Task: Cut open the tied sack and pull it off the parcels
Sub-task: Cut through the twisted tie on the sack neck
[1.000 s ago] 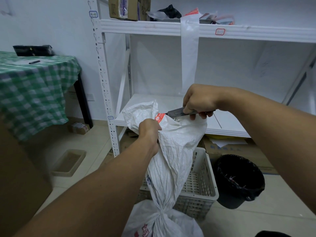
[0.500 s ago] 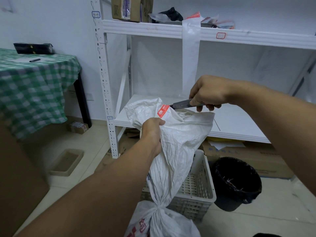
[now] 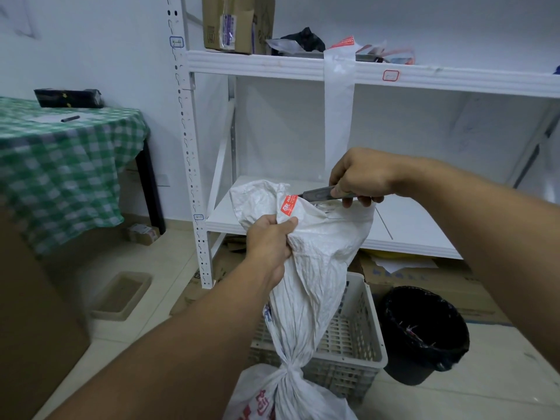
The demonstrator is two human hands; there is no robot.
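A white woven sack point(image 3: 315, 268) hangs stretched upward in front of me, tied in a knot point(image 3: 289, 369) low down, with its bulging lower part at the bottom edge. My left hand point(image 3: 268, 244) grips the sack's upper fabric just under a red label point(image 3: 288, 204). My right hand point(image 3: 362, 177) holds a grey utility knife point(image 3: 318, 194), whose tip points left and meets the top edge of the sack beside the label. The parcels inside are hidden.
A white metal shelf rack point(image 3: 194, 153) stands straight ahead, cardboard boxes point(image 3: 236, 22) on its upper shelf. On the floor are a white slatted crate point(image 3: 348, 338), a black-lined bin point(image 3: 421, 331) and flattened cardboard point(image 3: 430, 286). A green-checked table point(image 3: 60, 165) stands left.
The sack top and both hands have shifted slightly between frames; the knife stays at the sack's upper edge by the red label. My left hand keeps its grip.
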